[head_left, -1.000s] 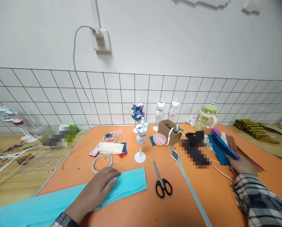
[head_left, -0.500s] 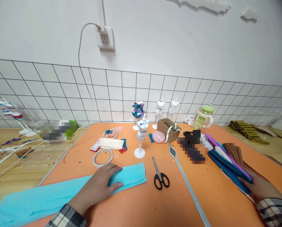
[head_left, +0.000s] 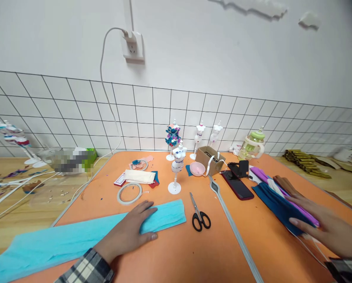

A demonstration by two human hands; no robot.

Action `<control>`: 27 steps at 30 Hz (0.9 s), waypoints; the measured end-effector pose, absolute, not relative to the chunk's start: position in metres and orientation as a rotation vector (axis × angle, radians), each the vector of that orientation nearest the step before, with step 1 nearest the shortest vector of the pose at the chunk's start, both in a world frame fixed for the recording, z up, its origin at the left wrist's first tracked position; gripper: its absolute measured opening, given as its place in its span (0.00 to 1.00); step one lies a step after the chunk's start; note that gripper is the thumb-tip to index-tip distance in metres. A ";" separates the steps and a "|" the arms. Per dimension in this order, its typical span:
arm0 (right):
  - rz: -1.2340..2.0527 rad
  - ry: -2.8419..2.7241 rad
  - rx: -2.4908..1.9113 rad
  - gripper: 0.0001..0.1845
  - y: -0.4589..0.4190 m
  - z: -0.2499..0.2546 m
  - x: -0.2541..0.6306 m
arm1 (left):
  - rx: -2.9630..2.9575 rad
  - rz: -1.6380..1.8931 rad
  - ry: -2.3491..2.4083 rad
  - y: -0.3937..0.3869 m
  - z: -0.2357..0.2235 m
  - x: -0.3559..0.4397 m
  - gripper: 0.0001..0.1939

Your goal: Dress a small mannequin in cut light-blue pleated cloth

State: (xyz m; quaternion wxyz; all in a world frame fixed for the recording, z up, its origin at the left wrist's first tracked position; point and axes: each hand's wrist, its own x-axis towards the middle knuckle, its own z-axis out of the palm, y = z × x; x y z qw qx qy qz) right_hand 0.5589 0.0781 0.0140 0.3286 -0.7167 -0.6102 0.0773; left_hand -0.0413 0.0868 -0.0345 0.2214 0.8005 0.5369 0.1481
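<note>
My left hand [head_left: 131, 230] lies on a long strip of light blue crepe paper [head_left: 60, 241], its fingers stretched out and the thumb spread apart. Over the folded bundle of crepe-like sheets at the right, dark blue [head_left: 277, 204], purple and brown, rests my right hand [head_left: 320, 222]; its thumb is apart from the fingers, and the hand is slightly blurred. Between the hands lie scissors [head_left: 198, 214] with black handles, blades pointing away from me. A small white dress form [head_left: 178, 163] stands upright behind the light blue paper.
A roll of tape [head_left: 129, 193] and a folded white piece [head_left: 140, 177] lie behind my left hand. A grey zipper-like strip [head_left: 234, 232] crosses the orange mat. Farther back are a pink bowl [head_left: 197, 169], a cardboard box [head_left: 208, 159], a phone [head_left: 237, 184] and a bottle [head_left: 252, 145].
My right hand has loosened from the bundle, its fingers now extended over it, and the bundle lies flatter. My left hand stays on the light blue paper.
</note>
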 end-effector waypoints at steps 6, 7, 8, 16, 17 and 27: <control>0.852 -1.774 -1.673 0.28 0.053 0.001 0.445 | 2.252 0.616 1.598 0.083 -0.032 -0.026 0.29; 0.858 -1.865 -1.639 0.24 0.053 0.000 0.420 | 2.244 0.658 1.674 0.084 -0.026 -0.026 0.27; 0.845 -1.997 -1.575 0.19 0.055 0.001 0.395 | 2.237 0.659 1.747 0.087 -0.020 -0.026 0.26; 0.595 -2.394 -1.289 0.31 0.119 -0.014 0.219 | 2.300 0.709 1.656 0.114 0.007 -0.039 0.39; 0.575 -2.369 -1.368 0.33 0.127 -0.019 0.208 | 2.298 0.733 1.561 0.114 0.002 -0.039 0.38; 0.664 -2.481 -1.287 0.24 0.124 -0.021 0.206 | 2.206 0.476 1.493 0.111 -0.003 -0.041 0.48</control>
